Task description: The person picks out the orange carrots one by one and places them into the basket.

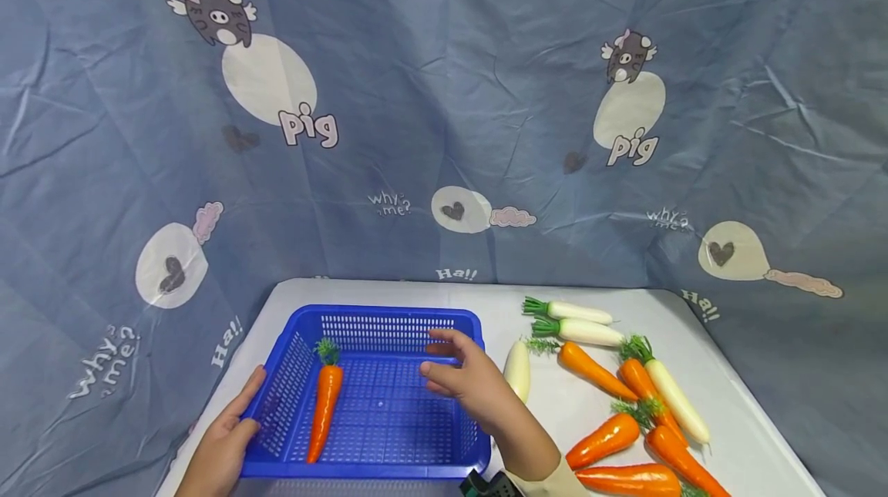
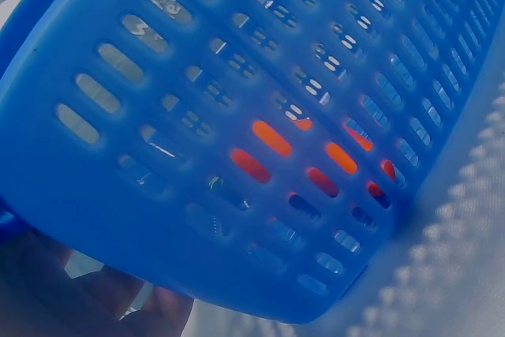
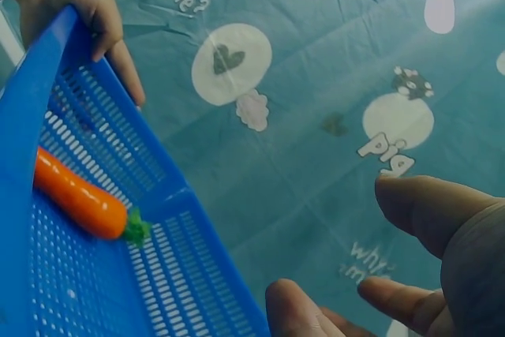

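Observation:
A blue plastic basket point(image 1: 388, 471) with slotted walls stands on the white table. One orange carrot point(image 1: 324, 412) with a green top lies inside it, towards the left. My left hand point(image 1: 220, 451) grips the basket's left rim, and some fingertips point(image 2: 162, 309) show below the rim in the left wrist view. Over the basket's right half hovers my right hand point(image 1: 468, 381), its fingers spread apart with nothing between them. A pale radish without leaves point(image 1: 517, 371) lies just outside the basket's right wall, partly hidden by the right arm.
Right of the basket lie several more carrots point(image 1: 603, 439) and white radishes point(image 1: 590, 332) with green tops, some overlapping. A blue cloth point(image 1: 388, 96) printed with pigs hangs behind the table point(image 1: 499, 295). Below the basket's front edge, a pale perforated surface point(image 1: 361, 488) shows.

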`<control>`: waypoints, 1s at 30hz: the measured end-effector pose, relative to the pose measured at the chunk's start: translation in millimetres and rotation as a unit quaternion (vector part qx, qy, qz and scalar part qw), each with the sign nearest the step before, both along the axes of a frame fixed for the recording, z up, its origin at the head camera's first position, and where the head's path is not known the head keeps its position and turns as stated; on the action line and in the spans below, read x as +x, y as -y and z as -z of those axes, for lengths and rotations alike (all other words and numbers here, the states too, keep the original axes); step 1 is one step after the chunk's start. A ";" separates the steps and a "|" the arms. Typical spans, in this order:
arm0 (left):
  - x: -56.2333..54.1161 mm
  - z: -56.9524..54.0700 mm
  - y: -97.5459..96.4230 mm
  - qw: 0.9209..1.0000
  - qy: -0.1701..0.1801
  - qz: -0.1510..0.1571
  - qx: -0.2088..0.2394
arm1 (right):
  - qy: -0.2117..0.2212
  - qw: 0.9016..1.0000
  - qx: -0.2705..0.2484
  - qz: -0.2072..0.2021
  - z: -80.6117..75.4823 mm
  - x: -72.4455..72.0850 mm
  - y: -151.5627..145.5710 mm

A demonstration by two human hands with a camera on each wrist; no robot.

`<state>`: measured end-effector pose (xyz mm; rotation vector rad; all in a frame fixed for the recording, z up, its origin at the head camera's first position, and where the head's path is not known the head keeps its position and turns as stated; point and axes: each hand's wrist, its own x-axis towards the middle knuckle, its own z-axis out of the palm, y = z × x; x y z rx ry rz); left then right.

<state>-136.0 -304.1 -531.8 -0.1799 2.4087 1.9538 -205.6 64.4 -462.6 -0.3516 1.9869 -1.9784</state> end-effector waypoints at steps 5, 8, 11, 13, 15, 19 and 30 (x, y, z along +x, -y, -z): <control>-0.7 0.7 -0.9 1.000 0.000 0.001 0.004 | -0.004 1.000 0.006 0.009 -1.0 0.0 -9.3; -0.9 1.8 -0.7 1.000 -0.005 0.003 0.005 | -0.006 1.000 0.016 0.015 -2.2 0.5 -13.6; -0.6 2.0 0.1 1.000 -0.006 0.003 0.007 | -0.010 1.000 0.021 0.020 -2.9 1.9 -18.7; -0.4 1.6 0.6 1.000 0.000 0.002 0.007 | -0.015 0.999 0.023 0.025 -2.2 3.1 -23.0; -0.2 0.6 0.9 1.000 0.009 0.001 0.006 | -0.022 0.999 0.022 0.033 -0.9 4.8 -27.9; -0.4 -0.8 1.0 1.000 0.023 -0.002 0.006 | -0.039 0.998 0.013 0.057 3.1 7.9 -38.1; -2.0 -1.5 0.2 0.999 0.042 -0.007 0.027 | -0.020 0.991 0.005 0.128 8.7 17.1 -61.4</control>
